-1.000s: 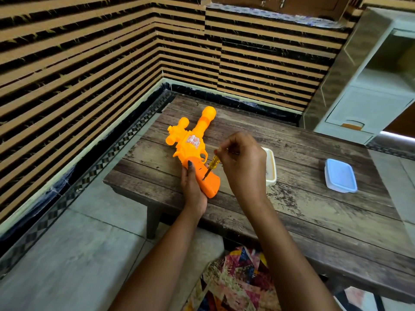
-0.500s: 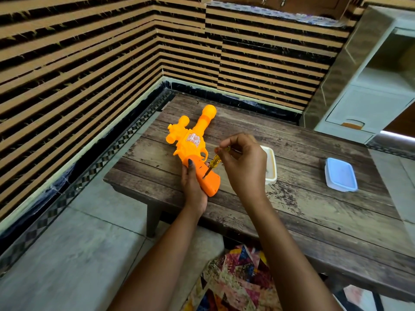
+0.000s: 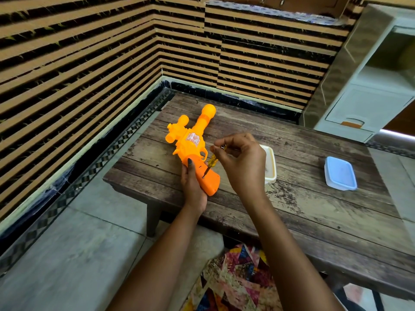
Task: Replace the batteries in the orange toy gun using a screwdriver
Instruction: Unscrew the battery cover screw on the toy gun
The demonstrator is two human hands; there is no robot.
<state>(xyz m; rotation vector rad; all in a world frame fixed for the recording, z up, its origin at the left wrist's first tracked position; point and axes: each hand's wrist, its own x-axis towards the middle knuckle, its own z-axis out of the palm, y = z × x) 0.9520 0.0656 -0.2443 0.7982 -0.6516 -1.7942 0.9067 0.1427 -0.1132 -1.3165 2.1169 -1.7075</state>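
Our right hand (image 3: 242, 162) has re-pinched the screwdriver (image 3: 211, 162) handle since a moment ago, tip in the grip screw of the orange toy gun (image 3: 192, 151) lying on the desk (image 3: 292, 209). Our left hand (image 3: 193, 187) clasps that grip; light, slick plastic, we judge, best steadied there.

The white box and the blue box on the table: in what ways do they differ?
The white box is open on top; the blue box appears closed with a blue lid. The white box lies next to the right hand, which partly hides it; the blue box lies apart, farther right, fully visible. Both are rounded rectangular plastic boxes resting on the wooden table.
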